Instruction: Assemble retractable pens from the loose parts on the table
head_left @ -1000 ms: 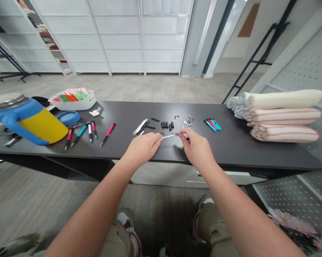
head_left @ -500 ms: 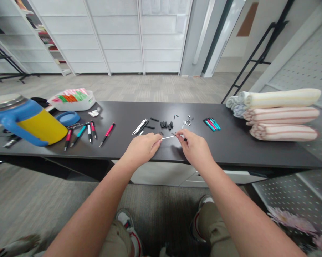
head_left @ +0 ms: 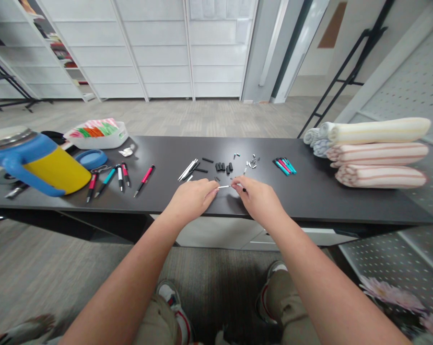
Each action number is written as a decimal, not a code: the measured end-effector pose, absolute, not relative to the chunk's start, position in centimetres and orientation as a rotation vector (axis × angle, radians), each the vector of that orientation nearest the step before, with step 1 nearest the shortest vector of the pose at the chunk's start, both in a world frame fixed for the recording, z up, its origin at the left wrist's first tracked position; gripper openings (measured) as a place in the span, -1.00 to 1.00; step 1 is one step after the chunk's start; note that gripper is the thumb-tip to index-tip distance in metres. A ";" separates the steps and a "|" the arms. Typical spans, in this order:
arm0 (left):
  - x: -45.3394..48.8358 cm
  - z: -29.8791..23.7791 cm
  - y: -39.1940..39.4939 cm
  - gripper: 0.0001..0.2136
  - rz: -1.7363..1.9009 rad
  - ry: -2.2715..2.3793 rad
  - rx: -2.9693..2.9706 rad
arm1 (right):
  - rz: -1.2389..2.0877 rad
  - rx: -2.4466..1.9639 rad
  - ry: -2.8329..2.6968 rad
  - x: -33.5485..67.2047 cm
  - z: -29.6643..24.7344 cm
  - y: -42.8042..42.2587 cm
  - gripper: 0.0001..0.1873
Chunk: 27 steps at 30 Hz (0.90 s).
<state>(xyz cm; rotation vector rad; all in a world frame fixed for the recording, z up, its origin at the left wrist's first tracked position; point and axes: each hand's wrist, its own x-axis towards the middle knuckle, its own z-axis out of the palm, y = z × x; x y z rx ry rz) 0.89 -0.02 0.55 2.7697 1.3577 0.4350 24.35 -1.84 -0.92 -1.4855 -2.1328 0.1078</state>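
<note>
My left hand (head_left: 193, 197) pinches one end of a thin white pen refill (head_left: 224, 187) just above the front of the dark table. My right hand (head_left: 259, 197) is closed at the refill's other end, its fingertips at the tip. A small black pen part (head_left: 244, 190) shows among the right fingers; whatever else they pinch is too small to make out. Beyond the hands lie short black grips (head_left: 221, 167), small silver tips (head_left: 252, 162), white refills (head_left: 188, 168) with black ones, and teal and red pen barrels (head_left: 284, 166).
On the table's left are assembled pens (head_left: 144, 181), a blue and yellow mug (head_left: 54, 165), a blue lid (head_left: 91, 158) and a white tray (head_left: 101, 141) of colourful packets. Rolled towels (head_left: 381, 153) are stacked at the right. The table's front edge (head_left: 216, 214) runs beneath my wrists.
My right hand has shifted slightly left, towards the left hand, so less of the refill shows between them. My left hand stays nearly in place.
</note>
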 end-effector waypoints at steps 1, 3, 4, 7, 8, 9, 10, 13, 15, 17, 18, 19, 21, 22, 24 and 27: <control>0.9 0.6 0.0 -0.68 0.433 1.351 2.772 | 0.122 -1.476 -2.134 24.3 -0.9 -1.9 -0.83; 1.0 0.6 -0.1 -0.68 0.430 1.343 2.775 | 0.139 -1.467 -2.140 24.2 -0.9 -1.9 -0.83; 1.0 0.6 -0.1 -0.68 0.427 1.341 2.778 | 0.140 -1.469 -2.145 24.1 -0.9 -2.0 -0.83; 0.9 0.5 -0.1 -0.68 0.418 1.339 2.793 | 0.136 -1.479 -2.158 23.9 -0.8 -2.1 -0.83; 0.9 0.4 -0.1 -0.68 0.415 1.340 2.798 | 0.134 -1.476 -2.162 23.9 -0.7 -2.1 -0.83; 0.9 0.4 -0.1 -0.68 0.412 1.339 2.801 | 0.131 -1.472 -2.162 23.8 -0.7 -2.1 -0.82; 0.9 0.4 -0.1 -0.68 0.408 1.338 2.803 | 0.129 -1.469 -2.160 23.8 -0.7 -2.1 -0.82; 0.9 0.4 -0.1 -0.67 0.396 1.324 2.805 | 0.132 -1.479 -2.161 23.9 -0.7 -2.1 -0.82; 0.9 0.5 -0.1 -0.67 0.398 1.318 2.806 | 0.141 -1.482 -2.169 23.9 -0.7 -2.1 -0.83; 1.0 0.5 -0.1 -0.68 0.406 1.314 2.800 | 0.152 -1.470 -2.175 23.9 -0.6 -2.1 -0.82; 1.0 0.5 -0.1 -0.68 0.413 1.312 2.794 | 0.162 -1.463 -2.175 23.9 -0.6 -2.1 -0.82; 1.0 0.5 -0.1 -0.68 0.420 1.307 2.785 | 0.177 -1.462 -2.167 23.9 -0.6 -2.2 -0.82; 0.9 0.4 -0.1 -0.68 0.448 1.294 2.761 | 0.226 -1.473 -2.115 24.0 -0.7 -2.2 -0.84; 0.9 0.4 -0.1 -0.68 0.470 1.292 2.743 | 0.259 -1.476 -2.062 24.0 -0.8 -2.2 -0.84; 0.8 0.3 0.0 -0.69 0.531 1.301 2.687 | 0.330 -1.458 -1.915 24.3 -1.1 -2.0 -0.73; 0.5 0.4 0.3 -0.70 0.645 1.314 2.548 | 0.406 -1.355 -1.772 25.1 -1.5 -1.6 -0.67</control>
